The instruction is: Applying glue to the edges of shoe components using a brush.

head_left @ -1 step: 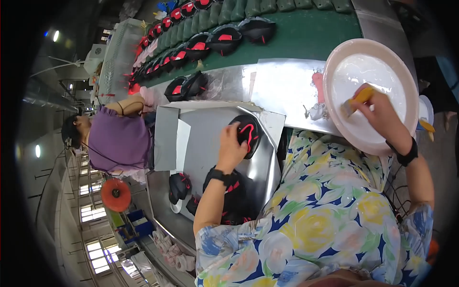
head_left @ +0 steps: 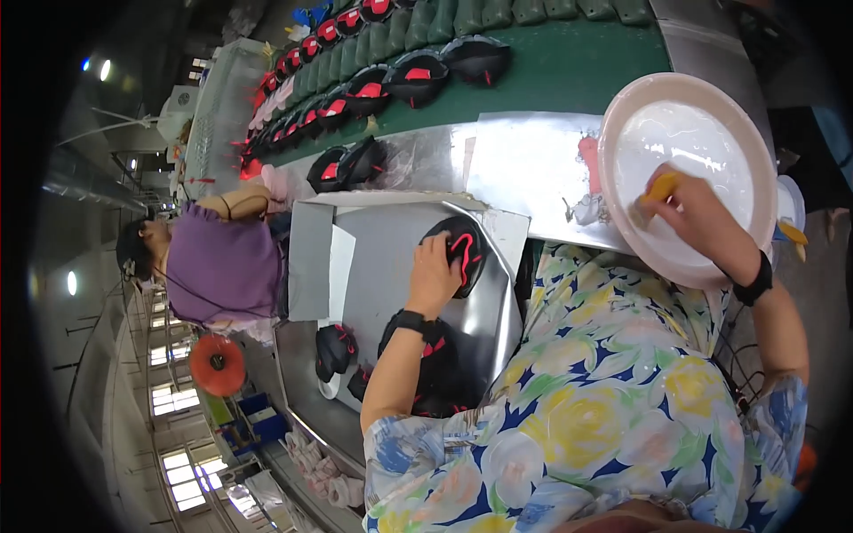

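My left hand (head_left: pixel 434 271) has its fingers closed on a black shoe upper (head_left: pixel 471 253) with red lacing, held above the metal-lined bin (head_left: pixel 373 240). My right hand (head_left: pixel 695 213) grips a yellow-handled brush (head_left: pixel 662 186). The brush's bristle end dips toward white liquid in a wide pale basin (head_left: pixel 613 147) at the right. More black shoe uppers (head_left: pixel 334 350) with red parts lie lower in the bin, partly hidden behind my left forearm.
A green conveyor belt (head_left: pixel 569 67) carries rows of black and red shoe uppers (head_left: pixel 418 78) and dark green shoe lasts (head_left: pixel 524 9). A metal ledge (head_left: pixel 524 160) borders it. A co-worker in purple (head_left: pixel 227 258) works at the left. A white bucket (head_left: pixel 791 204) stands beyond the basin.
My right hand and the brush have shifted slightly left and nearer over the basin. My left hand stays almost in place on the shoe upper.
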`<state>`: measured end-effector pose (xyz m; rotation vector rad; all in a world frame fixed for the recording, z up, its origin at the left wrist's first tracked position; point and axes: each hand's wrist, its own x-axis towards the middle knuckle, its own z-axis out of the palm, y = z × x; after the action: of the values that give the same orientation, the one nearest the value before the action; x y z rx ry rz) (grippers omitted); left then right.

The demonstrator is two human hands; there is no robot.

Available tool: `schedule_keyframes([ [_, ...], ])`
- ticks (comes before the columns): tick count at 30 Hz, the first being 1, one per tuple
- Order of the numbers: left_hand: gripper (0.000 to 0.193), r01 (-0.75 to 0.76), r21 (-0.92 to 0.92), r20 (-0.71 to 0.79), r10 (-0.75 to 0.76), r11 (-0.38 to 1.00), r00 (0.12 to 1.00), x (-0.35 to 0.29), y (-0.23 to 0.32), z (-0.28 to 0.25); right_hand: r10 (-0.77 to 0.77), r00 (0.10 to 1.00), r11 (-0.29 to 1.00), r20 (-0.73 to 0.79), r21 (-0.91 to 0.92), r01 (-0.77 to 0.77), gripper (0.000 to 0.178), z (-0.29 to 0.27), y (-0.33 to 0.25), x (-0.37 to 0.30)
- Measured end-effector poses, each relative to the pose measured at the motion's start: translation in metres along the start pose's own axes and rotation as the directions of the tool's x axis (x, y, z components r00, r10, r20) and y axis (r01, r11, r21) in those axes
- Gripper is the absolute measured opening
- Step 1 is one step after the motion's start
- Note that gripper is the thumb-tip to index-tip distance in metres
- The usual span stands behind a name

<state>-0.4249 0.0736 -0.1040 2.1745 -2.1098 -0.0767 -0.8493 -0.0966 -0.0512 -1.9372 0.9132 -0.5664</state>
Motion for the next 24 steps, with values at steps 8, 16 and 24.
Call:
schedule_keyframes([
  [8,0.042,0.236,-0.963,0.205,-0.215,0.127,0.955,0.066,-0.012,-0.101,0.053,0.974,0.990,-0.219,-0.115,-0.080,0.017,-0.062,0.000,-0.014],
  [16,0.046,0.404,-0.914,0.390,0.189,-0.035,0.901,0.175,0.084,-0.063,-0.427,0.822,0.897,-0.377,-0.064,0.436,0.020,-0.073,-0.027,0.014],
  [24,0.057,-0.129,-0.964,-0.064,0.269,0.231,0.961,0.199,0.143,-0.033,-0.112,0.802,0.994,-0.587,-0.077,0.082,0.031,-0.086,-0.029,-0.007],
])
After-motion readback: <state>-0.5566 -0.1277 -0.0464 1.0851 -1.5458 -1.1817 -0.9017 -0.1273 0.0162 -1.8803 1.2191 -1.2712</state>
